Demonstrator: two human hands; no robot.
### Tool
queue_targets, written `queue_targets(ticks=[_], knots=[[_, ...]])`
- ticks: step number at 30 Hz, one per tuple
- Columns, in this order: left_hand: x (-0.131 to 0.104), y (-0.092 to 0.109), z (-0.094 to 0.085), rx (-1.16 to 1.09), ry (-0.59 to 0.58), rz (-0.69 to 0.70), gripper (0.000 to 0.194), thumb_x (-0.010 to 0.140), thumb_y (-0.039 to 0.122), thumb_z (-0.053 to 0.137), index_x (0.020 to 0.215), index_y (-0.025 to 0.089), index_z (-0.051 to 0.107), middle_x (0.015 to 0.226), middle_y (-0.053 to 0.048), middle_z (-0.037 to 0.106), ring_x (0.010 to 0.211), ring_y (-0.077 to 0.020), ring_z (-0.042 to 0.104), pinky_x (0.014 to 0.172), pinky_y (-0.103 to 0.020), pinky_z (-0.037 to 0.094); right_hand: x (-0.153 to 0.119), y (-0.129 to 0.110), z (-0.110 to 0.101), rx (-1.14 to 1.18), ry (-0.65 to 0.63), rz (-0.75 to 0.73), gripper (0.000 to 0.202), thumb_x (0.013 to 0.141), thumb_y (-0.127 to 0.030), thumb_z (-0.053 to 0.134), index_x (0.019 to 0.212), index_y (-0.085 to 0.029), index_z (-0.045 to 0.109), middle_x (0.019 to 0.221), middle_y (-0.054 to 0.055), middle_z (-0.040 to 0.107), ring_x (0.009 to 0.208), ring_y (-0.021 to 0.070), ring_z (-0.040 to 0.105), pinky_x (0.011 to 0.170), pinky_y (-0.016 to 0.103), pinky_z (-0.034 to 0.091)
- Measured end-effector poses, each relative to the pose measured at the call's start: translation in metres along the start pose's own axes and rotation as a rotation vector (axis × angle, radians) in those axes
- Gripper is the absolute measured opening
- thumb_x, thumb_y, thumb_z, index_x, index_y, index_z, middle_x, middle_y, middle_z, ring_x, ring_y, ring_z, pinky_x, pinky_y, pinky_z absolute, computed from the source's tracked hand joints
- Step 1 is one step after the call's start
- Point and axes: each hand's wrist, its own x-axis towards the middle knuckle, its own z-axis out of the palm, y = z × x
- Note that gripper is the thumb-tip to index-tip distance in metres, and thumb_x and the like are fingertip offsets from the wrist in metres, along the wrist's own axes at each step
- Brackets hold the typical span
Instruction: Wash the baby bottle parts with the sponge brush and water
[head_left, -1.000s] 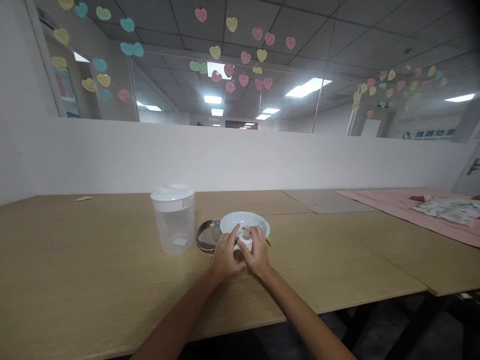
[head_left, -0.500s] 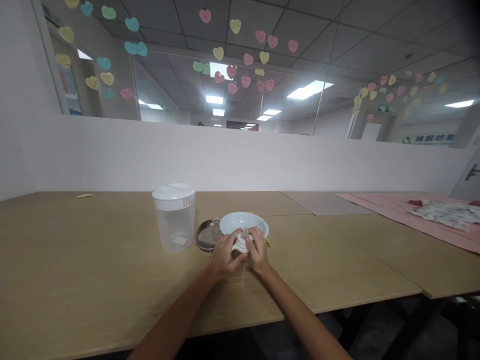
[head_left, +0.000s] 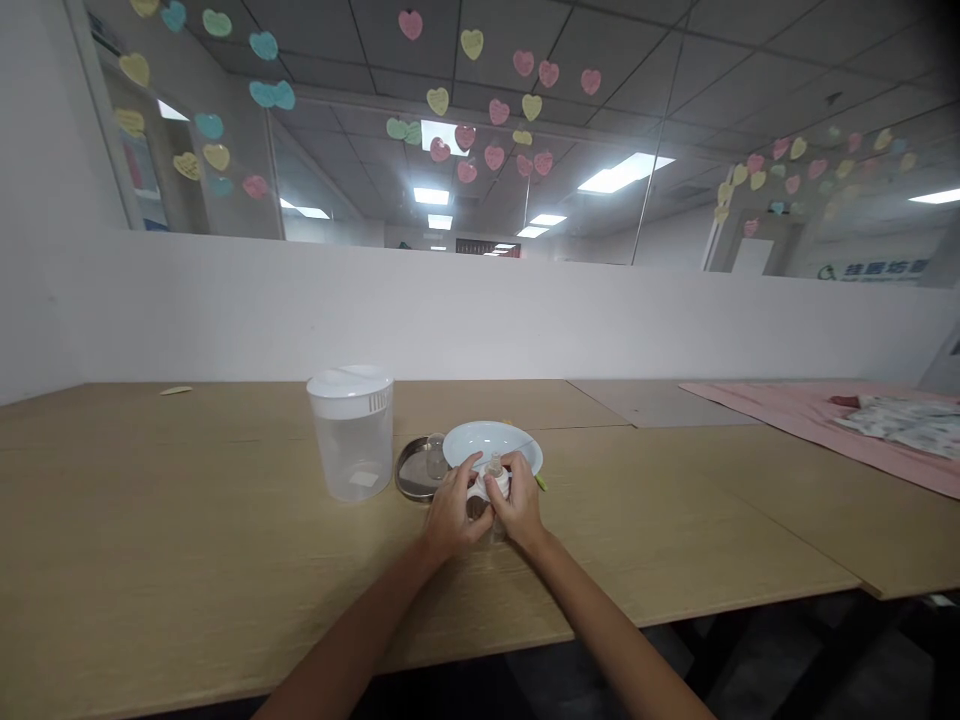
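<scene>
My left hand (head_left: 450, 512) is closed around the left side of a baby bottle (head_left: 493, 467) with a clear teat and a white collar. From the right, my right hand (head_left: 520, 510) grips the collar, its thumb on top near the teat. The fingers hide most of the collar. A clear lower part shows faintly beneath the hands. Just beyond them is a white bowl (head_left: 491, 436). To the left, a round metal tray (head_left: 409, 485) holds a clear dome-shaped cap (head_left: 436, 457).
A tall translucent bucket (head_left: 351, 435) with a white lid stands left of the tray. Something green (head_left: 541, 482) pokes out by the bowl's right side. A pink cloth (head_left: 780, 408) with patterned fabric (head_left: 904, 420) lies at the far right of the wooden table (head_left: 225, 570). A white wall rises behind.
The right thumb has shifted over the collar, and both hands have turned slightly on the bottle. The whole view has swung a little; the bowl, tray and bucket stay put.
</scene>
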Motion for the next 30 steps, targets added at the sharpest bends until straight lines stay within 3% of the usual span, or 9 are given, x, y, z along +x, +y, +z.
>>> queue_targets(ticks=[8, 10, 13, 16, 21, 30], knots=[[0.008, -0.008, -0.022, 0.232, 0.045, 0.212, 0.067, 0.077, 0.043, 0.055, 0.134, 0.015, 0.032, 0.101, -0.01, 0.06, 0.096, -0.0257, 0.054, 0.091, -0.043, 0.039, -0.003, 0.003, 0.0, 0.001, -0.004, -0.047, 0.018, 0.087, -0.035, 0.045, 0.093, -0.019, 0.052, 0.085, 0.004, 0.054, 0.08, 0.0168, 0.051, 0.072, 0.03, 0.041], [0.009, -0.018, -0.03, 0.227, 0.16, 0.131, 0.06, 0.082, 0.042, 0.05, 0.133, 0.015, 0.032, 0.107, -0.01, 0.06, 0.103, -0.0256, 0.053, 0.093, -0.043, 0.038, -0.004, 0.004, 0.0, -0.011, 0.005, -0.049, 0.019, 0.087, -0.035, 0.045, 0.093, -0.018, 0.052, 0.085, 0.004, 0.054, 0.08, 0.017, 0.051, 0.072, 0.03, 0.041], [0.01, -0.037, -0.036, 0.278, 0.289, -0.102, 0.044, 0.087, 0.035, 0.043, 0.127, 0.017, 0.039, 0.107, -0.009, 0.061, 0.103, -0.025, 0.053, 0.091, -0.042, 0.04, -0.004, 0.005, 0.001, -0.024, 0.014, -0.054, 0.02, 0.087, -0.035, 0.044, 0.094, -0.018, 0.053, 0.085, 0.005, 0.056, 0.08, 0.0171, 0.052, 0.072, 0.029, 0.041], [0.009, -0.057, -0.037, 0.37, 0.194, -0.236, 0.037, 0.085, 0.024, 0.041, 0.121, 0.017, 0.046, 0.112, -0.01, 0.06, 0.105, -0.0259, 0.053, 0.092, -0.043, 0.041, -0.004, 0.004, 0.001, -0.022, 0.015, -0.056, 0.02, 0.087, -0.035, 0.044, 0.093, -0.018, 0.053, 0.085, 0.005, 0.056, 0.079, 0.0168, 0.052, 0.071, 0.029, 0.041], [0.006, -0.075, -0.035, 0.427, -0.018, -0.293, 0.063, 0.064, 0.004, 0.041, 0.127, 0.014, 0.042, 0.127, -0.011, 0.052, 0.118, -0.0247, 0.045, 0.101, -0.04, 0.036, -0.003, 0.003, 0.001, -0.013, -0.003, -0.051, 0.02, 0.087, -0.034, 0.045, 0.093, -0.018, 0.053, 0.084, 0.004, 0.056, 0.079, 0.0168, 0.052, 0.072, 0.03, 0.041], [0.007, -0.06, -0.038, 0.455, -0.178, -0.296, 0.074, 0.058, 0.008, 0.046, 0.131, 0.013, 0.038, 0.133, -0.013, 0.047, 0.125, -0.0274, 0.039, 0.105, -0.043, 0.029, -0.001, 0.002, 0.001, -0.005, -0.01, -0.043, 0.019, 0.087, -0.035, 0.046, 0.093, -0.018, 0.053, 0.085, 0.004, 0.056, 0.079, 0.0164, 0.052, 0.072, 0.029, 0.041]])
